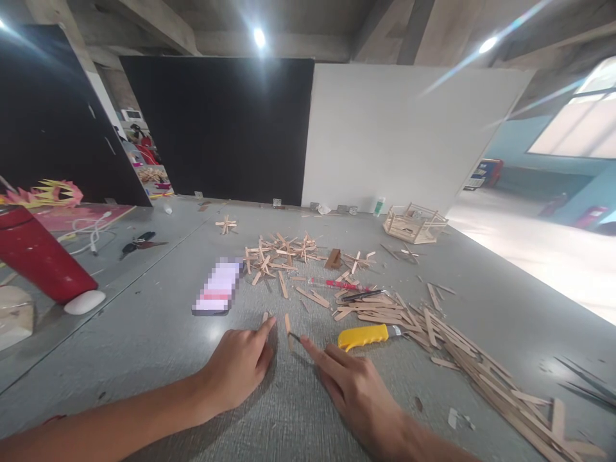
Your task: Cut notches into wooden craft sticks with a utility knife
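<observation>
1. Concrete beams with bright lamps run overhead in the head view, and a black panel [221, 128] and a white panel [385, 128] stand along the back of a grey tabletop [158, 333].
2. Landmark for every place below: the yellow handle [363, 336], lying right of centre on the tabletop.
3. Left of the yellow handle, beyond the right hand, the left hand [235, 369] has its index finger stretched out, its tip beside a small wooden piece [265, 316]; its thumb is apart from that finger.
4. Just left of and nearer than the yellow handle, the right hand [359, 385] points its index finger along a thin dark tool [294, 336], whose tip meets a short stick [287, 323]. Whether the thumb closes on the tool cannot be told.
5. Right of the yellow handle, a long heap of wooden sticks [476, 359] spreads toward the near edge.
6. Behind the yellow handle lie a black pen [362, 296] and a red-marked pen [339, 284]; farther back and left is a pile of crossed stick pieces [283, 250].
7. Far back and right of the yellow handle stands a stick-built frame [414, 224].
8. Well left of the yellow handle are a blurred-out phone [219, 287], a white mouse [85, 302] and a red bottle [43, 256].
</observation>
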`<state>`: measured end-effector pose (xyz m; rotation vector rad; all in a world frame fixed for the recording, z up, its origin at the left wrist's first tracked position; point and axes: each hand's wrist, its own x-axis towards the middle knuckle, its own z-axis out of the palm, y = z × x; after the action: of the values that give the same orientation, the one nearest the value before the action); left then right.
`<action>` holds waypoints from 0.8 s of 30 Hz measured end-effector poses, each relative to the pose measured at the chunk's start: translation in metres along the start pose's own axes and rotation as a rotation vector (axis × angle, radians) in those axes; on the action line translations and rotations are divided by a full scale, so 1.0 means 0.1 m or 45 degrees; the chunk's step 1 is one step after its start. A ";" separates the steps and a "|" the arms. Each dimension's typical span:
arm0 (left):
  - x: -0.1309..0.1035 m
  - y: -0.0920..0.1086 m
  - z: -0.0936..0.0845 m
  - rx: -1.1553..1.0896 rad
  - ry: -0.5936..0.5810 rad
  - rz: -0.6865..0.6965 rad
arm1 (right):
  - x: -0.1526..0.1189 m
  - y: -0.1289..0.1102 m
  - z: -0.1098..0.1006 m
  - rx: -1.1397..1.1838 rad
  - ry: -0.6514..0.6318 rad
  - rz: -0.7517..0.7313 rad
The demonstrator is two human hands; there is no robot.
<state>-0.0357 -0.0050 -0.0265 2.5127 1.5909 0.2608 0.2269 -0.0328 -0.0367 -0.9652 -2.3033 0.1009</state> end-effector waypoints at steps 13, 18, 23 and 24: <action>-0.06 0.10 0.01 -0.305 0.218 0.126 | 0.01 -0.03 0.02 -0.008 -0.003 -0.022; -0.02 0.10 0.09 -0.311 0.245 0.159 | 0.03 -0.04 0.02 -0.030 -0.066 -0.068; 0.01 0.08 0.10 -0.330 0.219 0.191 | 0.03 -0.04 0.03 -0.102 -0.105 -0.085; 0.01 0.08 0.10 -0.333 0.218 0.192 | 0.03 -0.03 0.04 -0.113 -0.104 -0.094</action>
<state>-0.0256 -0.0079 -0.0343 2.4602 1.3205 0.6734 0.2207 -0.0322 -0.0371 -0.9345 -2.4331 0.0073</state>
